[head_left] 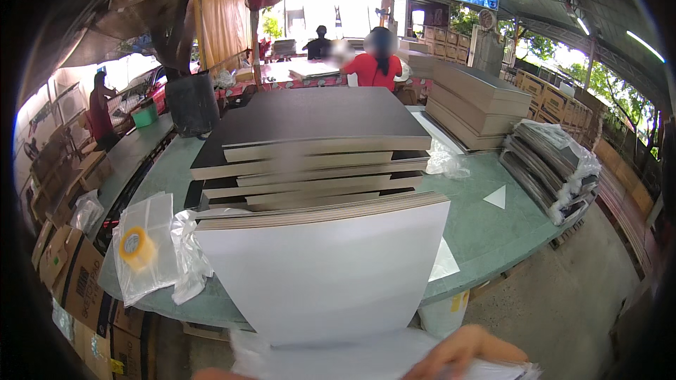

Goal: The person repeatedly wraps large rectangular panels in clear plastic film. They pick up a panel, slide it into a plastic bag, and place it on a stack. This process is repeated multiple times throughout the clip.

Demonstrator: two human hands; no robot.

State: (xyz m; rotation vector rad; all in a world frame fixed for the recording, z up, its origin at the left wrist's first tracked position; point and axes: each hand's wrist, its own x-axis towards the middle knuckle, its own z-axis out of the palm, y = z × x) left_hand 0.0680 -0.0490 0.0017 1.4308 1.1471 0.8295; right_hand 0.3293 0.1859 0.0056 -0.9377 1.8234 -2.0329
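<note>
A thick stack of boards [324, 267] with a white front face leans upright against the near edge of the table. Its lower end meets a clear plastic bag [338, 357] at the bottom of the picture. My right hand [458, 353] lies over the bag's right part, fingers curled down on the plastic; the lower edge cuts off the fingertips. Of my left hand [220, 374] just a sliver shows at the bottom, beside the bag's left part, its fingers hidden. Directly behind the white stack, dark-topped boards [317, 116] lie in uneven layers.
The green table [486, 229] holds a yellow tape roll [136, 245] on clear plastic bags [156, 278] at left. To the right are stacked grey boards [479, 102] and a plastic-wrapped bundle [549, 169]. Cartons [81, 281] stand lower left. A person in red [373, 69] works farther back.
</note>
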